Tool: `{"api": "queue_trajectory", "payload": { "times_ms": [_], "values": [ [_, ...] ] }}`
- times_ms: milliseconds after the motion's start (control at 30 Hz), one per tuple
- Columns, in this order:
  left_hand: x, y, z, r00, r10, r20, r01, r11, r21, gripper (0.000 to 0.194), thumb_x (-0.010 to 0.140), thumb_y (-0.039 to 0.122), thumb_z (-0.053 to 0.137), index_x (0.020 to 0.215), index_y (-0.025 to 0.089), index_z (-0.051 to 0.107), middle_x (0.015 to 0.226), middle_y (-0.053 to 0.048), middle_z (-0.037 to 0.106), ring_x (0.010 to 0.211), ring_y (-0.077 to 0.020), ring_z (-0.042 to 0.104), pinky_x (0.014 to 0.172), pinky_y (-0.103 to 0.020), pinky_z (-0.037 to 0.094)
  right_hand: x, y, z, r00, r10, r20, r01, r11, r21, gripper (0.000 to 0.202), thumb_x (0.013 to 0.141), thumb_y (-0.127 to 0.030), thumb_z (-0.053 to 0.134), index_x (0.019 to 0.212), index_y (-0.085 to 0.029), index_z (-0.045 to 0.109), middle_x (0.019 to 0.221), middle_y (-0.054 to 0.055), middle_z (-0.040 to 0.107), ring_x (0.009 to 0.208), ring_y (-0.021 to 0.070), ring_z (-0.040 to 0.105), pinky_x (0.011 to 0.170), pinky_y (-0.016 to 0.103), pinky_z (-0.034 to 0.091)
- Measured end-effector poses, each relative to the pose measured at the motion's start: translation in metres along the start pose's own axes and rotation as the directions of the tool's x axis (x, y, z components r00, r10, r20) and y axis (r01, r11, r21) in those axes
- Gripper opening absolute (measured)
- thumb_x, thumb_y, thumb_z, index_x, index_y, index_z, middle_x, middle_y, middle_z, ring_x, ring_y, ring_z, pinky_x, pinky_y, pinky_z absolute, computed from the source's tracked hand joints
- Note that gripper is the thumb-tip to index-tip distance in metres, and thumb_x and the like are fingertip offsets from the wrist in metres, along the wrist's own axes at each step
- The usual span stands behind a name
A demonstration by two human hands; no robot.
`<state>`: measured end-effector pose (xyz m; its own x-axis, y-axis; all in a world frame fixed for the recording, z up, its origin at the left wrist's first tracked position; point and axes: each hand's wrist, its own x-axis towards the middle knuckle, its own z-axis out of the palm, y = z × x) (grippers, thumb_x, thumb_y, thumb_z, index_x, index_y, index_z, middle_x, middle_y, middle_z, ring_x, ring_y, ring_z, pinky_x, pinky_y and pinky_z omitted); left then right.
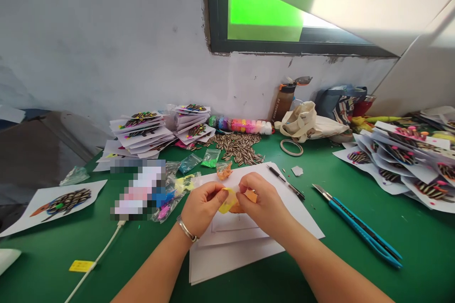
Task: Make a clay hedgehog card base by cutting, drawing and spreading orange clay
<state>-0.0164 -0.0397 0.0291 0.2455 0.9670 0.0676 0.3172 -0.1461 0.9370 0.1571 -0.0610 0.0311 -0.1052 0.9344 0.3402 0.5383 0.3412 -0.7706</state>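
My left hand [204, 206], with a silver bracelet at its wrist, pinches a thin yellow piece [227, 202] between thumb and fingers. The fingers of my right hand [261, 201] are closed at the piece's right edge, where a pale, whitish bit shows. I cannot make out exactly what this piece is. Both hands are above a stack of white paper [220, 258]. On the top sheet, partly covered by the hands, lies an orange shape [252, 196]. A small clear bag of orange material [223, 170] sits just beyond my fingers.
A blue craft knife [362, 229] and black pen [286, 181] lie right. Sunflower seeds [240, 147], a tape roll [291, 147] and coloured clay tubs [245, 126] are behind. Seed-picture stacks [142, 135] stand left and right. A white cable [95, 260] crosses the green table [149, 246].
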Motion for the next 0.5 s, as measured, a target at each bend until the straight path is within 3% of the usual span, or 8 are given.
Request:
{"api": "queue_trajectory", "payload": {
  "times_ms": [200, 333, 400, 500],
  "values": [
    [0.0016, -0.0012, -0.0033, 1.000, -0.012, 0.017, 0.013, 0.999, -0.031, 0.027, 0.075, 0.042, 0.059, 0.079, 0.017, 0.069, 0.071, -0.002, 0.065, 0.063, -0.0153, 0.054, 0.056, -0.023, 0.042, 0.0015, 0.0004, 0.0022, 0.999, -0.025, 0.048, 0.016, 0.984, 0.179, 0.022, 0.079, -0.012, 0.048, 0.090, -0.024, 0.063, 0.096, 0.003, 0.058, 0.087, 0.0162, 0.056, 0.079, 0.031, 0.045],
    [0.0018, -0.0012, -0.0034, 0.999, -0.024, 0.026, 0.024, 1.000, 0.012, 0.030, 0.075, 0.044, 0.059, 0.071, 0.016, 0.068, 0.062, -0.001, 0.061, 0.058, -0.0142, 0.050, 0.053, -0.023, 0.040, 0.0018, 0.0055, 0.0059, 0.989, 0.116, 0.090, -0.133, 0.971, 0.200, 0.008, 0.077, -0.021, 0.055, 0.071, -0.022, 0.059, 0.081, 0.001, 0.057, 0.076, 0.0162, 0.054, 0.071, 0.031, 0.046],
    [0.0022, -0.0018, -0.0031, 0.999, -0.026, 0.022, 0.026, 1.000, 0.008, 0.033, 0.075, 0.046, 0.058, 0.068, 0.016, 0.066, 0.061, 0.000, 0.058, 0.056, -0.0134, 0.048, 0.052, -0.023, 0.038, 0.0028, 0.0068, 0.0060, 0.969, 0.209, 0.131, -0.240, 0.918, 0.315, 0.013, 0.078, -0.029, 0.056, 0.068, -0.021, 0.056, 0.073, 0.000, 0.055, 0.071, 0.0159, 0.053, 0.066, 0.030, 0.047],
    [0.0033, -0.0024, -0.0033, 0.999, -0.023, 0.024, 0.023, 0.999, -0.023, 0.038, 0.076, 0.051, 0.056, 0.065, 0.016, 0.063, 0.059, 0.000, 0.056, 0.054, -0.0121, 0.045, 0.050, -0.022, 0.036, 0.0051, 0.0047, 0.0031, 0.926, 0.264, 0.270, -0.373, 0.751, 0.544, 0.020, 0.079, -0.038, 0.058, 0.073, -0.019, 0.055, 0.071, -0.001, 0.056, 0.067, 0.0138, 0.053, 0.063, 0.028, 0.047]
  ]
}}
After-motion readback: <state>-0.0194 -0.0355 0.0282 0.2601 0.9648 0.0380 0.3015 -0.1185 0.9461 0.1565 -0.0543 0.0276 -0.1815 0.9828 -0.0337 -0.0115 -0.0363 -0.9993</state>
